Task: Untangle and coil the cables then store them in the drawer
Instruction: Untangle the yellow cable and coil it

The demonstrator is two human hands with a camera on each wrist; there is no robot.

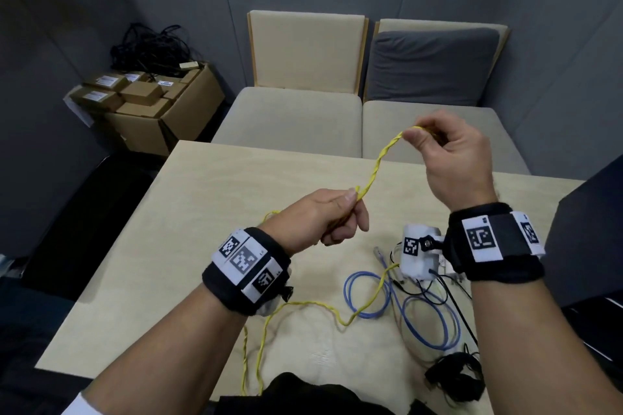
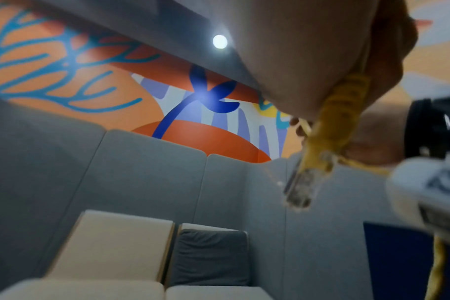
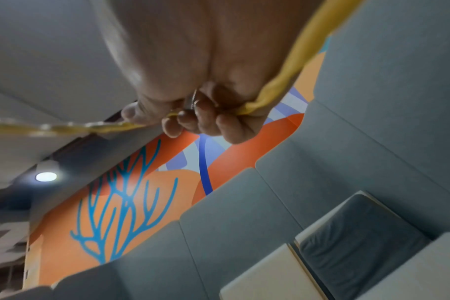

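Observation:
A twisted yellow cable (image 1: pixel 379 160) is stretched in the air between both hands above the light wooden table (image 1: pixel 209 199). My left hand (image 1: pixel 332 212) grips its lower part in a fist. My right hand (image 1: pixel 435 141) pinches the upper end between thumb and fingers. The rest of the yellow cable (image 1: pixel 303 305) trails down over the table toward my body. In the left wrist view its clear plug (image 2: pixel 299 186) hangs below my palm. In the right wrist view the yellow cable (image 3: pixel 290 67) passes under my curled fingers (image 3: pixel 206 119). Blue cable (image 1: pixel 431 313) loops lie on the table at the right.
Thin black and white cables (image 1: pixel 435 290) lie tangled with the blue one, and a black bundle (image 1: pixel 455 377) sits near the front right edge. Two beige seats (image 1: pixel 303 118) stand behind the table. A cardboard box (image 1: pixel 161 111) with cartons and black cables is at the back left.

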